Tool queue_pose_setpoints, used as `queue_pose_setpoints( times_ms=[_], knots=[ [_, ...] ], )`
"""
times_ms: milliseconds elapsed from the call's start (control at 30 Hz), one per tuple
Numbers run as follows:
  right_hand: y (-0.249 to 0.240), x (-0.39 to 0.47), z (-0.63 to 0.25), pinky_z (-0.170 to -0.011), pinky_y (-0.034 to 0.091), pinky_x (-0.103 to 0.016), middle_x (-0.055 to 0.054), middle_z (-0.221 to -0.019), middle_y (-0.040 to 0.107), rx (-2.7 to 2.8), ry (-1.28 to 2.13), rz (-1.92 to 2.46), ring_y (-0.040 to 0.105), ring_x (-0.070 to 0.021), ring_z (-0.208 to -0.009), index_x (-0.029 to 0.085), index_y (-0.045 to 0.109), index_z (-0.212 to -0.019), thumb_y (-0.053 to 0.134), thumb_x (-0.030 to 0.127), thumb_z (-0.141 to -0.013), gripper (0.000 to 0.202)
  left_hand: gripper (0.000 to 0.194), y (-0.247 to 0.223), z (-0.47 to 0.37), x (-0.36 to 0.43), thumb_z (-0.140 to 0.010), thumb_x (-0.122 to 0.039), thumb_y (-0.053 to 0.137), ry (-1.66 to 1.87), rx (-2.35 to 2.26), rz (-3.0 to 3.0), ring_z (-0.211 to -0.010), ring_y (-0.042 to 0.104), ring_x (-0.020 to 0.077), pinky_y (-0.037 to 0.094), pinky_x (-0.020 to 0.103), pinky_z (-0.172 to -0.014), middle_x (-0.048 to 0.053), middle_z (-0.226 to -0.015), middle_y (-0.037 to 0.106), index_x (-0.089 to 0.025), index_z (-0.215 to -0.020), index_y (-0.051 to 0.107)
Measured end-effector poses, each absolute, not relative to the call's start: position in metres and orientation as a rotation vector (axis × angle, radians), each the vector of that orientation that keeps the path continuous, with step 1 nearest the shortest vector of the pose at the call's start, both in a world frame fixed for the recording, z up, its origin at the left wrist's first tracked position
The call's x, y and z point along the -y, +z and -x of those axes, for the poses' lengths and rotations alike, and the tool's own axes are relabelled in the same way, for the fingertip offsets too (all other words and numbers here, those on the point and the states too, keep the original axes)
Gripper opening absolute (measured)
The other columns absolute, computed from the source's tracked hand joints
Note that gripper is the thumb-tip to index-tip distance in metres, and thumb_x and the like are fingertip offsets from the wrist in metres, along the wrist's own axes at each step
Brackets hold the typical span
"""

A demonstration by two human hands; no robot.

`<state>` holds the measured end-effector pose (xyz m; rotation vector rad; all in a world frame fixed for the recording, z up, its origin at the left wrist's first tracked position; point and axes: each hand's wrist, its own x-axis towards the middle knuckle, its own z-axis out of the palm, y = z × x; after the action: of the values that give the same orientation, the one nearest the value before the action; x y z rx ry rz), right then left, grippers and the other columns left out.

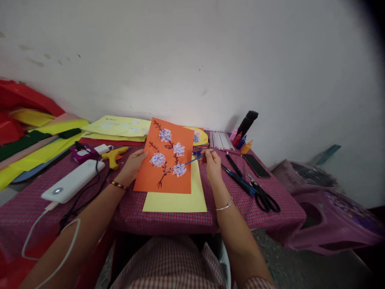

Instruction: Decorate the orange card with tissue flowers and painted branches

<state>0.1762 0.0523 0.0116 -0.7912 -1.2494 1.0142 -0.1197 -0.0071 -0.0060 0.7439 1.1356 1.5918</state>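
Note:
My left hand [132, 165] grips the left edge of an orange card [168, 172] and tilts it up off the table. The card bears a dark painted branch with several white and purple flowers. My right hand [212, 162] pinches a thin blue paintbrush [192, 160] whose tip rests on the lower right flower. Under the card lies a yellow sheet [177, 200] on the red checked tablecloth [240, 204].
A white power bank [73, 180] with cables and a yellow glue gun [114, 156] lie to the left. Black scissors [264, 198], pens, a dark phone [256, 165] and small paint bottles [240, 140] lie to the right. Coloured paper stacks fill the far left; a pink bag [331, 220] sits right.

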Motion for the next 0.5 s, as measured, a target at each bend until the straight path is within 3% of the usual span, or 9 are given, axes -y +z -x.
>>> queue_pose_setpoints(
  times_ms=[267,500],
  knots=[
    [0.0104,-0.0489,-0.1739,-0.052,0.047,-0.025,0.003,-0.06,0.062,1.419,1.097,0.817,0.057,-0.0112,-0.051,0.021,0.063,-0.077,0.058,0.04,-0.082,0.02,0.025,-0.003,0.1182,0.0085,-0.067,-0.025,0.079,1.582,-1.131,-0.749,-0.056,0.069,0.0197,0.06,0.031,-0.055,0.006,-0.074,0.078,-0.017,-0.091,0.074],
    [0.0111,-0.0544,-0.1817,-0.052,0.046,-0.024,0.003,-0.061,0.062,1.405,0.993,0.824,0.057,-0.011,-0.051,0.021,0.063,-0.077,0.057,0.039,-0.083,0.02,0.028,-0.004,0.1194,0.0078,-0.067,-0.024,0.08,1.585,-1.115,-0.744,-0.063,0.073,0.022,0.062,0.031,-0.06,0.006,-0.073,0.077,-0.015,-0.093,0.072]
  ],
)
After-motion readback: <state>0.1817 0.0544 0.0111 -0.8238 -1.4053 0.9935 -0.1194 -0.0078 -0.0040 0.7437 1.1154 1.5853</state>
